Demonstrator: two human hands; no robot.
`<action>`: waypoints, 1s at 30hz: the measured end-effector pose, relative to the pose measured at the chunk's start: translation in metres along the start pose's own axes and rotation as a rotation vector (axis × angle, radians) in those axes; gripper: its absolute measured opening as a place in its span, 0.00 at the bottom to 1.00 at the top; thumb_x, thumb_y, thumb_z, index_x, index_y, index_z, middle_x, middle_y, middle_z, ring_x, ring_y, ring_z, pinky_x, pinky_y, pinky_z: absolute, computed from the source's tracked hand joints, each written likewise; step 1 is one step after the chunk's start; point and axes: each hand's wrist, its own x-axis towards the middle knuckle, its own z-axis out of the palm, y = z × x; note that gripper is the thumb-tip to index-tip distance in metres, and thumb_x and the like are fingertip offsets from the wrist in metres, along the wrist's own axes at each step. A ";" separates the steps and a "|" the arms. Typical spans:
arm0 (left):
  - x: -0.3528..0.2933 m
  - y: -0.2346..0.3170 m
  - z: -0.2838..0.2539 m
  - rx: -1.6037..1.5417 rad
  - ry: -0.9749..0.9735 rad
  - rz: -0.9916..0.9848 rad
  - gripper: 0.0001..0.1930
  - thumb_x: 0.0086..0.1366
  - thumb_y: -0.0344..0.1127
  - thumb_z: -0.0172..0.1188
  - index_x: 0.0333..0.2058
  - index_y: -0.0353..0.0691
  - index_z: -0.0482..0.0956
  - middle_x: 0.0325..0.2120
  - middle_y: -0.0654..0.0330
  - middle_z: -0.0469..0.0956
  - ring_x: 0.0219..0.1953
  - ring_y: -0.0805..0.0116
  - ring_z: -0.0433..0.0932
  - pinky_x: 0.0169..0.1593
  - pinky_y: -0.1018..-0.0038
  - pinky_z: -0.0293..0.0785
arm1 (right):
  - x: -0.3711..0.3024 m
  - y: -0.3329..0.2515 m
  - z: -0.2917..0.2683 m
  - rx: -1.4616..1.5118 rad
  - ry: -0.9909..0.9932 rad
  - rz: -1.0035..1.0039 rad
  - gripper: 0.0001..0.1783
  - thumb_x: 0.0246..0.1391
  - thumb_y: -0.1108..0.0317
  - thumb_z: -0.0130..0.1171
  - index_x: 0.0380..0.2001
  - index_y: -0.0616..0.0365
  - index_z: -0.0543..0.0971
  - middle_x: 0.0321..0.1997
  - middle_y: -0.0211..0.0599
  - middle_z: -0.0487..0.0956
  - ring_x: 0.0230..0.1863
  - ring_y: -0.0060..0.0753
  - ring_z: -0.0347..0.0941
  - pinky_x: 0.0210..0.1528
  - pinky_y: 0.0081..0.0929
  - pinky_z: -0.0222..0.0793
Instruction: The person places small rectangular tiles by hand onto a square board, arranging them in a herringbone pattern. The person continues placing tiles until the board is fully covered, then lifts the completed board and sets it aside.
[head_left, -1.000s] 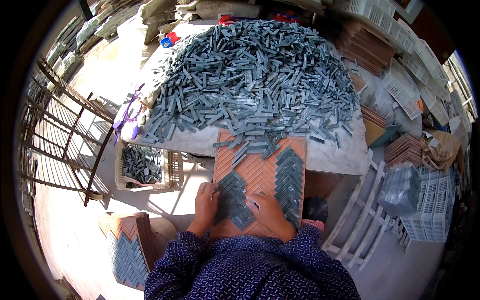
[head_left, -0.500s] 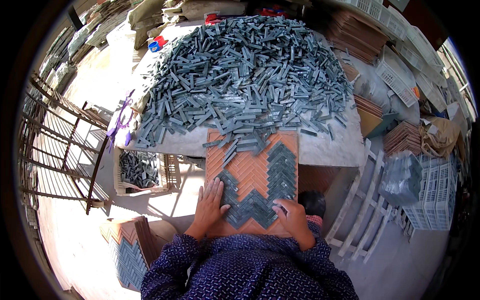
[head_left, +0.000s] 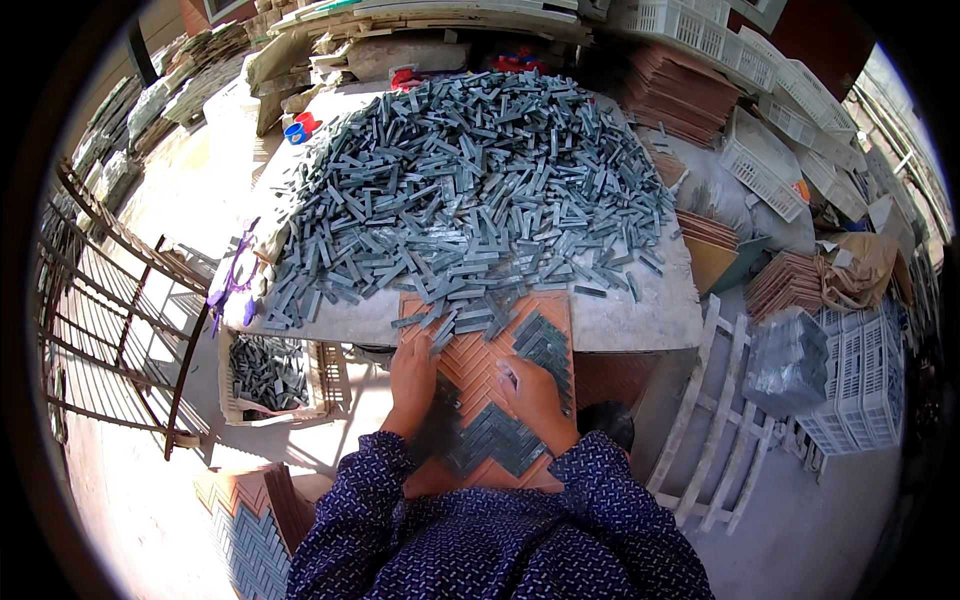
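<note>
A herringbone-grooved orange tray (head_left: 465, 367) lies in front of me, partly filled with dark grey-green stone strips (head_left: 500, 440). My left hand (head_left: 411, 385) is over the tray's left side, its fingertips beside a few loose strips (head_left: 465, 320) at the far end. Those fingers point away from me and their undersides are hidden, so I cannot tell whether they grip one. Over the right half, my right hand (head_left: 532, 398) is closed, with thumb and fingers drawn together. Whatever may be between them is too small to make out. The laid strips near my left wrist are blurred or in shadow.
A large heap of stone strips (head_left: 480, 190) covers the pale table (head_left: 640, 325). Below its left side stands a crate (head_left: 325, 385) of strips. A filled tray (head_left: 245, 520) leans at lower left. On the right are a white slatted rack (head_left: 710, 420), wrapped blocks (head_left: 787, 362) and plastic crates (head_left: 855, 375).
Both hands have moved farther away from me: the left up to the loose strips at the tray's far end, the right up and inward, lifted off the laid strips. The view has tilted slightly.
</note>
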 end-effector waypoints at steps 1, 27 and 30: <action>0.000 0.000 -0.004 -0.010 0.030 0.010 0.15 0.50 0.27 0.62 0.38 0.36 0.71 0.31 0.51 0.74 0.37 0.50 0.72 0.39 0.60 0.68 | 0.012 0.004 0.009 -0.033 0.038 -0.002 0.11 0.50 0.64 0.60 0.28 0.59 0.71 0.26 0.45 0.77 0.27 0.50 0.74 0.27 0.40 0.69; -0.094 0.006 -0.036 -0.130 -0.065 -0.086 0.09 0.51 0.27 0.63 0.33 0.36 0.76 0.29 0.54 0.73 0.33 0.52 0.74 0.36 0.65 0.72 | -0.008 0.005 -0.007 -0.102 -0.397 -0.346 0.12 0.41 0.76 0.59 0.34 0.58 0.76 0.36 0.38 0.73 0.41 0.43 0.70 0.41 0.35 0.68; -0.100 0.005 -0.041 -0.188 -0.068 -0.164 0.09 0.51 0.26 0.63 0.32 0.36 0.76 0.28 0.54 0.73 0.30 0.54 0.75 0.33 0.66 0.72 | -0.002 0.005 -0.005 -0.109 -0.441 -0.351 0.12 0.41 0.76 0.59 0.33 0.59 0.76 0.34 0.38 0.72 0.40 0.43 0.70 0.41 0.35 0.67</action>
